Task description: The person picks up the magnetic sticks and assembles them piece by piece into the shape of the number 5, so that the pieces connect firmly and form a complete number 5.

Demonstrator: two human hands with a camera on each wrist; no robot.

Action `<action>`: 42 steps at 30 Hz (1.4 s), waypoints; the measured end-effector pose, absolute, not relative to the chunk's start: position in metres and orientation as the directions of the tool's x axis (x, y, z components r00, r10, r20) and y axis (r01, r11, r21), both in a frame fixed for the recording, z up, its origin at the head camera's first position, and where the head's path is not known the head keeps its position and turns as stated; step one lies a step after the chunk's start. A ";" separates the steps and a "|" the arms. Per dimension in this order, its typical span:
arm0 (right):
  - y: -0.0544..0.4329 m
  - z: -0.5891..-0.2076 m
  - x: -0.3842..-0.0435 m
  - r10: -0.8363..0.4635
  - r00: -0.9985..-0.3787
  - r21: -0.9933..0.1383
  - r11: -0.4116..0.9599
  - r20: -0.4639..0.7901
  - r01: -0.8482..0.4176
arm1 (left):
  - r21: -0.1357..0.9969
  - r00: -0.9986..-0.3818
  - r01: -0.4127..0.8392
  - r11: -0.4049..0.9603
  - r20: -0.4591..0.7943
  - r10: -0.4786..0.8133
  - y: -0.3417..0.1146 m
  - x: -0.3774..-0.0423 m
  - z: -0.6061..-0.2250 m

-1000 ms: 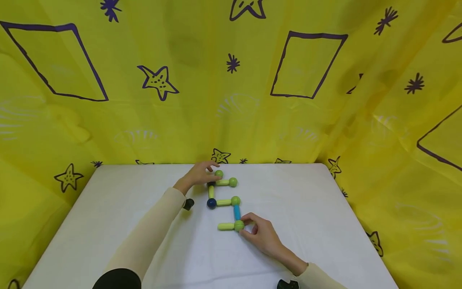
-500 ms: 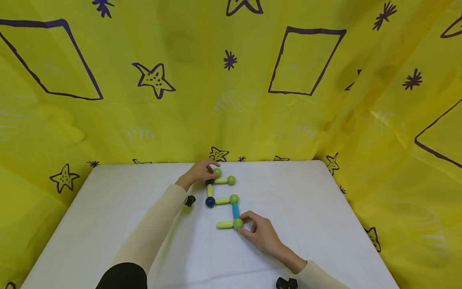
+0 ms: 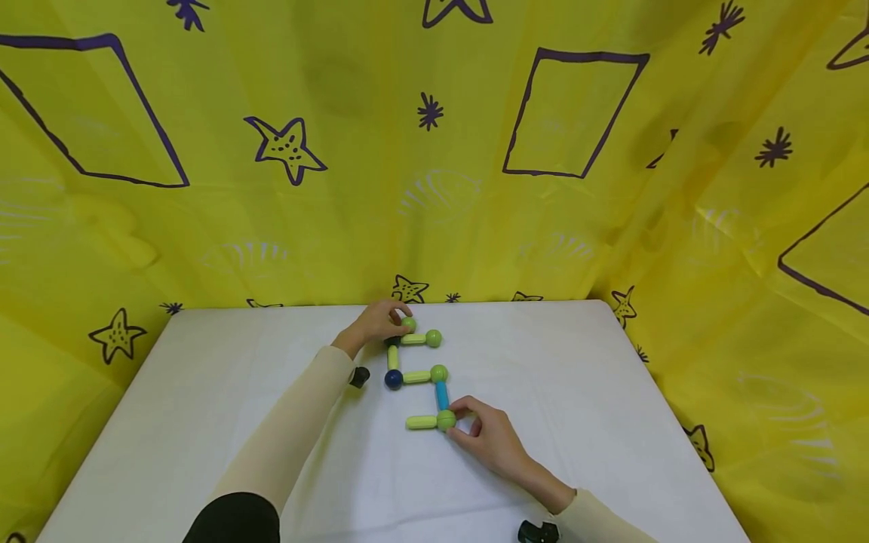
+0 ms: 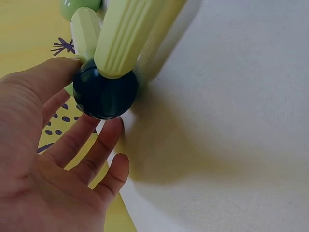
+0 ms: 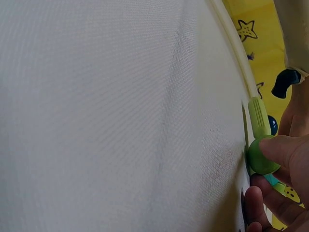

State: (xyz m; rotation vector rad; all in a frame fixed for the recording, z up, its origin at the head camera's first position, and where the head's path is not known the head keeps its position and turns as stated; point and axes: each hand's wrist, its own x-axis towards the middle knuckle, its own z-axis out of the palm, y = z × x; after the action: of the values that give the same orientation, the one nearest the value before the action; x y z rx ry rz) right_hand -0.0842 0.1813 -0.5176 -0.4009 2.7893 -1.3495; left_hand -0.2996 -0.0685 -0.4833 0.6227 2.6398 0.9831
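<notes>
A zigzag of toy rods and balls lies on the white table. At its near end, my right hand (image 3: pixel 495 443) pinches a green ball (image 3: pixel 446 420) between thumb and index finger; a pale green rod (image 3: pixel 421 422) and a blue rod (image 3: pixel 442 396) join this ball. Over the far end, my left hand (image 3: pixel 375 323) holds another green ball (image 3: pixel 409 324) with thumb and forefinger. Beside that hand is a dark blue ball (image 4: pixel 105 94) with pale green rods attached, seen close up in the left wrist view. The left hand's other fingers are spread loosely below it.
Another dark blue ball (image 3: pixel 394 379) and a green ball (image 3: pixel 439 373) join the middle rods. One more green ball (image 3: pixel 434 338) ends the far rod. A yellow patterned curtain (image 3: pixel 366 226) stands behind the white table (image 3: pixel 577 377) and along its sides.
The head view has shifted slightly. Both hands keep their grasp on the same green balls, and the pieces stay in the same arrangement.
</notes>
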 end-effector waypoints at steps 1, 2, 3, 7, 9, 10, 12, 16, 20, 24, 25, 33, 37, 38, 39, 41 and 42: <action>0.181 -0.518 -0.084 -0.237 -0.967 -0.774 0.592 0.097 -0.223 | 0.670 -0.878 0.296 0.681 -0.089 0.470 -0.068 -0.300 -0.484; 0.181 -0.518 -0.085 -0.238 -0.966 -0.774 0.592 0.099 -0.225 | 0.672 -0.881 0.291 0.681 -0.089 0.464 -0.068 -0.300 -0.484; 0.181 -0.518 -0.085 -0.238 -0.966 -0.773 0.592 0.101 -0.227 | 0.672 -0.885 0.284 0.683 -0.091 0.457 -0.068 -0.300 -0.484; 0.182 -0.519 -0.085 -0.241 -0.964 -0.776 0.584 0.112 -0.237 | 0.675 -0.895 0.274 0.685 -0.082 0.439 -0.067 -0.300 -0.483; 0.182 -0.520 -0.085 -0.243 -0.963 -0.776 0.583 0.116 -0.241 | 0.678 -0.899 0.275 0.682 -0.070 0.433 -0.067 -0.300 -0.483; 0.182 -0.520 -0.085 -0.243 -0.963 -0.775 0.584 0.115 -0.240 | 0.681 -0.901 0.275 0.679 -0.064 0.429 -0.067 -0.299 -0.482; 0.182 -0.520 -0.085 -0.243 -0.963 -0.773 0.587 0.115 -0.240 | 0.689 -0.903 0.280 0.669 -0.047 0.427 -0.067 -0.297 -0.481; 0.182 -0.518 -0.085 -0.243 -0.964 -0.772 0.590 0.110 -0.236 | 0.701 -0.905 0.298 0.648 -0.009 0.425 -0.072 -0.294 -0.478; 0.181 -0.517 -0.085 -0.245 -0.964 -0.774 0.589 0.107 -0.235 | 0.694 -0.909 0.313 0.648 0.020 0.417 -0.080 -0.292 -0.474; 0.181 -0.518 -0.085 -0.251 -0.962 -0.774 0.585 0.112 -0.243 | 0.687 -0.911 0.331 0.647 0.055 0.408 -0.088 -0.288 -0.469; 0.181 -0.518 -0.085 -0.252 -0.961 -0.775 0.582 0.115 -0.245 | 0.686 -0.911 0.338 0.644 0.066 0.408 -0.090 -0.287 -0.469; 0.181 -0.519 -0.085 -0.254 -0.960 -0.771 0.585 0.121 -0.252 | 0.682 -0.895 0.405 0.609 0.160 0.416 -0.107 -0.263 -0.460; 0.181 -0.519 -0.086 -0.246 -0.964 -0.771 0.592 0.102 -0.233 | 0.686 -0.883 0.438 0.581 0.209 0.420 -0.116 -0.245 -0.457; 0.181 -0.519 -0.086 -0.246 -0.964 -0.772 0.591 0.103 -0.233 | 0.690 -0.883 0.440 0.575 0.215 0.417 -0.118 -0.240 -0.457; 0.181 -0.519 -0.086 -0.246 -0.964 -0.772 0.590 0.104 -0.234 | 0.691 -0.881 0.444 0.570 0.222 0.418 -0.120 -0.236 -0.458; 0.181 -0.518 -0.086 -0.248 -0.963 -0.774 0.587 0.107 -0.237 | 0.697 -0.878 0.450 0.559 0.230 0.420 -0.125 -0.226 -0.461; 0.181 -0.518 -0.086 -0.248 -0.963 -0.774 0.587 0.107 -0.238 | 0.701 -0.877 0.451 0.552 0.233 0.421 -0.127 -0.221 -0.462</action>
State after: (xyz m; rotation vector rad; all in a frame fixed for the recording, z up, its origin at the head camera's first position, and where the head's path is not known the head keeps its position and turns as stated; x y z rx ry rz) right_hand -0.0864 0.1814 -0.5185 -0.4267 2.7880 -1.3559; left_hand -0.2214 -0.1265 -0.4620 0.7870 2.8006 1.2827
